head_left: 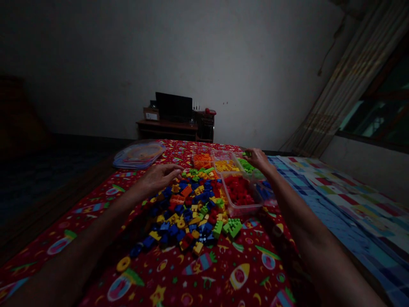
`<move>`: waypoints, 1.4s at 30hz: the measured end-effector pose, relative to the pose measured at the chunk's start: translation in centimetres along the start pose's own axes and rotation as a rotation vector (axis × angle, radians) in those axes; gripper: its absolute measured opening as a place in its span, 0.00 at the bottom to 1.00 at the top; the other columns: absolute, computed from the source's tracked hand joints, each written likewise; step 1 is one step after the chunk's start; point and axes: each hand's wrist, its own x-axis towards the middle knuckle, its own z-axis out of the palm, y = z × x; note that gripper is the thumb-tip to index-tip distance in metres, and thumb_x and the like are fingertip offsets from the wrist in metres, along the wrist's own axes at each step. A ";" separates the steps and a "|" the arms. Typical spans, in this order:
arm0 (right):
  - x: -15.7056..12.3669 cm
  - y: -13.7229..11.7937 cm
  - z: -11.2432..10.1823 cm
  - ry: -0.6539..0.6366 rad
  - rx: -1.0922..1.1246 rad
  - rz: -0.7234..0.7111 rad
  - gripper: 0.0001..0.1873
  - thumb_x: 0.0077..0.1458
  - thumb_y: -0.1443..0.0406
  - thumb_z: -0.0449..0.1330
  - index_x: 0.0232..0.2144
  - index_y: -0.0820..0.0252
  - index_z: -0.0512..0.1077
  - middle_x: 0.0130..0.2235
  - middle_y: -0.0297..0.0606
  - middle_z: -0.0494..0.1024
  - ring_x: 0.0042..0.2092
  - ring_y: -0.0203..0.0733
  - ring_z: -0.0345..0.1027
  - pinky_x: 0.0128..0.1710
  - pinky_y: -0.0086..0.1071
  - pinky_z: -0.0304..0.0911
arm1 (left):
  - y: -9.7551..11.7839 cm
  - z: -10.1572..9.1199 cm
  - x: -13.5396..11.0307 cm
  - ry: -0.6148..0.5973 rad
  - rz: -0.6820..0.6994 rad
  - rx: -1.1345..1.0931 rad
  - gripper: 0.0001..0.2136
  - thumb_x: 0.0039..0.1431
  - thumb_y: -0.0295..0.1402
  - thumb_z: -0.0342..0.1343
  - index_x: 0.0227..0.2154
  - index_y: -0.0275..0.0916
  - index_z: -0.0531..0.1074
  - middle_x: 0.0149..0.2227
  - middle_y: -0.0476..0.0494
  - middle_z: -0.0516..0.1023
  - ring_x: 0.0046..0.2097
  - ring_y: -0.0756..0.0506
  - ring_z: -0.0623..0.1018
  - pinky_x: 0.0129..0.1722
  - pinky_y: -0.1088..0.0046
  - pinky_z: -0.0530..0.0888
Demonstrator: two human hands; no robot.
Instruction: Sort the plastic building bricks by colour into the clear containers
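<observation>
A mixed pile of toy bricks in blue, yellow, red, orange and green lies on a red patterned cloth. My left hand is at the pile's far left edge, its fingers stretched forward with a gap before the thumb; I see nothing held in it. Over the container of green bricks, my right hand pinches a green toy brick. Beside it are sorted orange bricks, yellow bricks and red bricks. Blue bricks are partly hidden by my right forearm.
Stacked clear lids lie at the cloth's far left corner. A yellow ring piece rests apart from the pile, near me. Blue checked bedding spreads to the right. Beyond the cloth stands a desk with a dark monitor.
</observation>
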 end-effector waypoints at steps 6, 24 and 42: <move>2.3 -1.2 0.4 -0.083 -0.116 -0.067 0.18 0.58 0.60 0.54 0.47 0.61 0.73 0.49 0.51 0.74 0.48 0.48 0.69 0.43 0.35 0.62 | -2.6 -0.4 1.4 0.060 -0.015 0.063 0.21 0.52 0.49 0.48 0.38 0.39 0.76 0.32 0.47 0.80 0.35 0.43 0.78 0.32 0.74 0.72; 0.0 -14.1 6.6 -0.361 -0.007 -0.824 0.19 0.55 0.71 0.52 0.49 0.69 0.69 0.42 0.52 0.77 0.41 0.45 0.72 0.36 0.31 0.63 | -6.2 7.4 11.8 -0.276 -0.006 0.152 0.13 0.44 0.38 0.49 0.28 0.36 0.73 0.27 0.44 0.77 0.35 0.42 0.74 0.31 0.72 0.70; -4.0 -10.8 2.7 -0.312 0.893 -0.684 0.30 0.39 0.83 0.49 0.43 0.64 0.76 0.38 0.39 0.80 0.39 0.36 0.73 0.35 0.26 0.65 | 0.1 2.0 1.5 -0.208 0.172 0.203 0.18 0.49 0.34 0.43 0.37 0.38 0.76 0.38 0.45 0.80 0.40 0.43 0.77 0.42 0.70 0.73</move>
